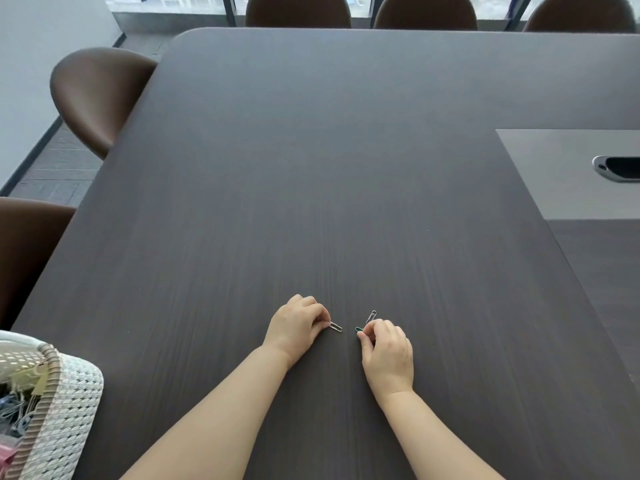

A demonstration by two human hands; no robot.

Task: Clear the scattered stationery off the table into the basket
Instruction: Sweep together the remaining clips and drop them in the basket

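On the dark wooden table (311,168) my left hand (298,323) pinches one end of a silver paper clip (336,327) that lies flat on the surface. My right hand (388,351) has its thumb and fingertips closed on a green paper clip (358,329). A second silver paper clip (371,316) sticks up just above my right fingers; whether it is held or lying loose I cannot tell. The white woven basket (69,410) stands at the table's near left corner, holding binder clips and other stationery.
Brown chairs (93,95) stand along the left side and the far edge of the table. A grey inset panel with a cable port (616,168) lies at the right.
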